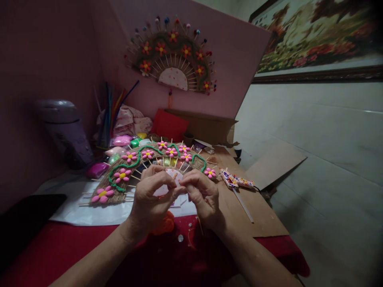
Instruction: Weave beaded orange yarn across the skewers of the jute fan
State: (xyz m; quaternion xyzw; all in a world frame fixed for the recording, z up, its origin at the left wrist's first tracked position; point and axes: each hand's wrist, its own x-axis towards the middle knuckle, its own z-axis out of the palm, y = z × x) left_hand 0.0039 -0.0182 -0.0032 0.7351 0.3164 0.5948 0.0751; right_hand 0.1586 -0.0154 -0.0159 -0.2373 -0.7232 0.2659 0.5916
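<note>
My left hand (152,195) and my right hand (203,197) meet in front of a craft fan, fingertips pinched close together. A bit of orange shows at the fingertips, but what they hold is too small to make out. Behind them lies the fan (112,187), wrapped in brown twine over thin sticks, with pink clay flowers (122,175) and a wavy green strip (139,158). Its pale half-round centre (161,190) is partly hidden by my hands. Orange yarn (164,224) sits below my left hand. Clear beads (180,238) and a loose orange strand (189,238) lie on the red cloth.
A glue gun (236,179) with a flower pattern rests on cardboard (263,219) at right. Colourful clay packs (97,170), pipe cleaners (119,105) and a purple flask (66,131) stand at left. A similar fan (176,44) hangs on the pink board behind.
</note>
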